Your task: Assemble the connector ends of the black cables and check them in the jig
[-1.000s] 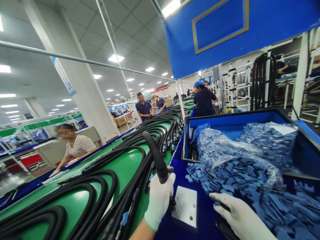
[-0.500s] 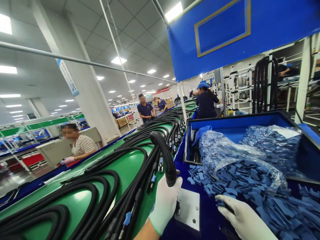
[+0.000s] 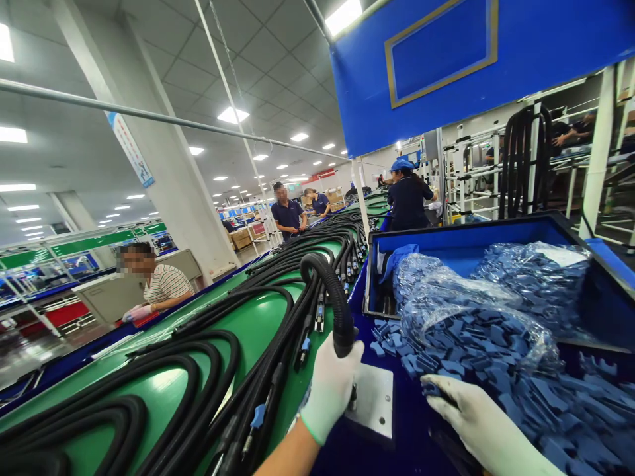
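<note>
My left hand [image 3: 330,390], in a white glove, grips a black corrugated cable conduit [image 3: 333,291] whose top curves over in a loop. Just below the hand lies a square metal plate [image 3: 374,400] on the blue bench surface [image 3: 411,430]. My right hand [image 3: 471,413], also gloved, pinches a blue foam piece [image 3: 432,389] at the edge of a loose heap of blue foam pieces [image 3: 496,390]. A clear plastic bag [image 3: 446,317] of the same pieces lies behind that hand.
To the left, black cable harnesses [image 3: 198,370] loop across a long green board [image 3: 163,390]. A blue bin [image 3: 471,238] holds bagged foam pieces, under an overhead blue panel [image 3: 436,73]. Co-workers stand along the line, one [image 3: 163,284] across the board.
The conduit has swung right and its top now bends over further, with my left hand shifting up and right. My right hand has stayed at the foam heap's edge.
</note>
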`<state>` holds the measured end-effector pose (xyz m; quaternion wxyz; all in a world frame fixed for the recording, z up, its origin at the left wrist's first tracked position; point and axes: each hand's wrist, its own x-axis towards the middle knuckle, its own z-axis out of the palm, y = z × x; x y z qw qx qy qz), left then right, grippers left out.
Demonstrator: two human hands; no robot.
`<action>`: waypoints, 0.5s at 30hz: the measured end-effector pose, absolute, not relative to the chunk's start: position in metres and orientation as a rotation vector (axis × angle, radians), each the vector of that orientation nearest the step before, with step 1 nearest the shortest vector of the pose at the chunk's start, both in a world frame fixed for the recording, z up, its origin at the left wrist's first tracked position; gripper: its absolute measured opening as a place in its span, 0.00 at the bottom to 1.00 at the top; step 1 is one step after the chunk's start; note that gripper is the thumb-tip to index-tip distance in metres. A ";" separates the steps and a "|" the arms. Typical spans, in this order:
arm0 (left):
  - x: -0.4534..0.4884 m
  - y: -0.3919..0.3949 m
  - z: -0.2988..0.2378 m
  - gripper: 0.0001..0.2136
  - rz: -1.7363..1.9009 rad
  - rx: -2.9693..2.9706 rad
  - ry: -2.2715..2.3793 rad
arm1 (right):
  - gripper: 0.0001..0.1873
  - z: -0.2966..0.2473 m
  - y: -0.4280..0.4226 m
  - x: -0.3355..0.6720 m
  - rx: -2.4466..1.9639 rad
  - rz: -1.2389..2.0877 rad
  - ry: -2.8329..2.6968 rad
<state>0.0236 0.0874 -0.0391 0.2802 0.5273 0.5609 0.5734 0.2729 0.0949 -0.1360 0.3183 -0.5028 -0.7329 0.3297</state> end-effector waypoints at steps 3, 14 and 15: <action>0.016 0.089 -0.039 0.15 1.444 1.407 1.404 | 0.14 -0.090 0.076 0.261 -1.125 0.840 -2.041; 0.010 0.091 -0.028 0.15 1.394 1.465 1.294 | 0.10 -0.055 0.088 0.181 -1.058 0.953 -2.085; 0.010 0.091 -0.028 0.15 1.397 1.464 1.298 | 0.11 -0.057 0.090 0.177 -1.055 0.970 -2.077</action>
